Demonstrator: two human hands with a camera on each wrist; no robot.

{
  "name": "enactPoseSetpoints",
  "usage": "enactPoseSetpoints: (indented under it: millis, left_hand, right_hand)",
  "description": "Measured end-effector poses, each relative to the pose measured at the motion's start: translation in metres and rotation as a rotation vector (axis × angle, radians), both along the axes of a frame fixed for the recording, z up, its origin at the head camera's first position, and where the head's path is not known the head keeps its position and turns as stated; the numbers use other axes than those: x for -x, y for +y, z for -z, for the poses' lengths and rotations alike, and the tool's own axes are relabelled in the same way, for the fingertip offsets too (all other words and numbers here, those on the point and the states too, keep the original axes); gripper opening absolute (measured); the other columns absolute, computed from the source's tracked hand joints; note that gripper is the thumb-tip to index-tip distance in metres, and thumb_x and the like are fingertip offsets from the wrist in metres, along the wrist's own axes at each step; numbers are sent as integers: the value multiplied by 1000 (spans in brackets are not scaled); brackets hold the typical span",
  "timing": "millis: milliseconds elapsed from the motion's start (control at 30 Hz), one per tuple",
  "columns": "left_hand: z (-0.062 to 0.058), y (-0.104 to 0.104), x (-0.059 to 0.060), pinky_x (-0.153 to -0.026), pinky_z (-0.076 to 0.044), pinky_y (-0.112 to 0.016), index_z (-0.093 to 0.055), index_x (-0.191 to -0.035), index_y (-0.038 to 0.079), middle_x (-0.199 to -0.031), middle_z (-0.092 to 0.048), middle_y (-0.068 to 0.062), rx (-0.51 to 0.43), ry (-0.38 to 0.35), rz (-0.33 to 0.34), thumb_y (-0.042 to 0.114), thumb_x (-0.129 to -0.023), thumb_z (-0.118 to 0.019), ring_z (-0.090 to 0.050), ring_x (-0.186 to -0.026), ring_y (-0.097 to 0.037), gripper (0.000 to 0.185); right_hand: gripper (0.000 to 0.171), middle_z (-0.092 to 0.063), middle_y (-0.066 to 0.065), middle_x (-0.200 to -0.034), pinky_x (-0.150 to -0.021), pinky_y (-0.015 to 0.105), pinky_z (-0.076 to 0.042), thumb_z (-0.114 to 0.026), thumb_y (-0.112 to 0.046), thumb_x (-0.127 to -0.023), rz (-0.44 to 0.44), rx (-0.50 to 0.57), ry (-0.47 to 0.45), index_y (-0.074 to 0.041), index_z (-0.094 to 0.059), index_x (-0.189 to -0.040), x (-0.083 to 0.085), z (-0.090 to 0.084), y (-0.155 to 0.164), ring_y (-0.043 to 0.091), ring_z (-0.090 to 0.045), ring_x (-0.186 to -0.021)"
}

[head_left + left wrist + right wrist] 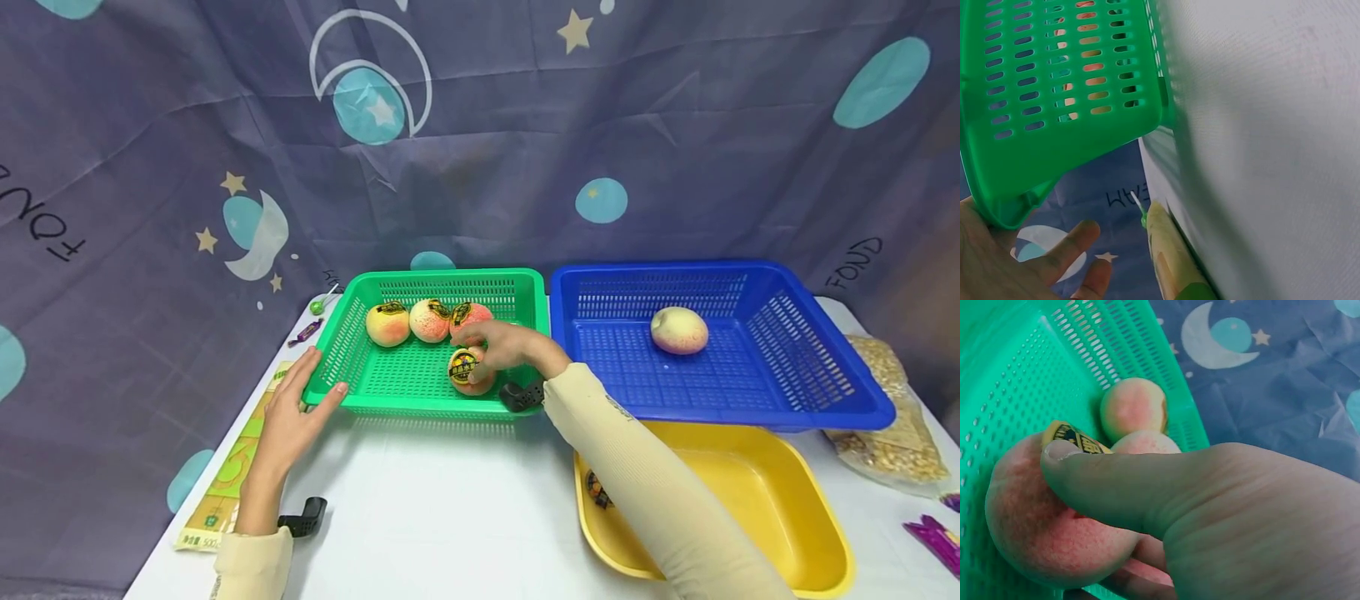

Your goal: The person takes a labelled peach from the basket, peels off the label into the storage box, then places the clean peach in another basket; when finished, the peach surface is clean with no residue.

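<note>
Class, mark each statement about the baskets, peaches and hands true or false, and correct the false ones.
1. The right hand grips a peach inside the green basket. True.
2. The blue basket holds three peaches. False: it holds one pale peach.
3. The left hand touches the green basket's corner. True.
4. The yellow tub stands behind the blue basket. False: it stands in front, nearer the person.

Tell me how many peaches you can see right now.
5. Three sit along the back of the green basket; one near its front is gripped by the right hand; one lies in the blue basket. None seems hidden.
</note>
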State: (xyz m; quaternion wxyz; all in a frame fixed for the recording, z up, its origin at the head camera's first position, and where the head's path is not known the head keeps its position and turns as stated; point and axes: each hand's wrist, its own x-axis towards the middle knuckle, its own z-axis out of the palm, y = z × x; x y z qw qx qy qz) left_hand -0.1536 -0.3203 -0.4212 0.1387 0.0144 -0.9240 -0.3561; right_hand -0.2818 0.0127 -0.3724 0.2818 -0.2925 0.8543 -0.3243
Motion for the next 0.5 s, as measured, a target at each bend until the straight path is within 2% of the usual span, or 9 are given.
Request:
enactPoseSetpoints:
  millis: [133,233,333,500]
  left_hand:
    - [-2,1,0,-116,-25,-71,-36,-159,15,-168,-30,-8,-2,-8,11,43,-95,-70,-26,-154,-41,78]
    - [-3,1,0,-116,-25,-71,-35,-160,16,-168,-29,-7,-2,-17,16,43,-95,-70,-25,-154,-41,78]
    - [-3,1,-2,-116,-24,-71,-35,-160,17,-168,-29,-7,-2,-26,17,43,-95,-69,-25,-155,-41,78]
    - [-5,2,-4,-116,-24,-71,-34,-160,18,-169,-27,-5,-1,-39,12,44,-96,-68,-24,-155,-42,78]
  right_hand:
    - [70,-53,9,-149,-101,38,-50,-79,-10,-86,-41,-19,-17,-15,-51,-150,1,2,1,25,-54,-127]
    - [71,-57,11,-135,-93,35,-51,-80,-9,-85,-56,-33,-61,-18,-52,-149,1,3,0,23,-57,-114]
    - [73,-57,10,-133,-92,34,-52,-81,-8,-83,-71,-46,-87,-20,-52,-149,0,4,0,22,-58,-112]
    - [72,-55,7,-140,-97,36,-52,-81,-10,-84,-75,-65,-102,-20,-52,-149,-1,3,-2,20,-60,-115]
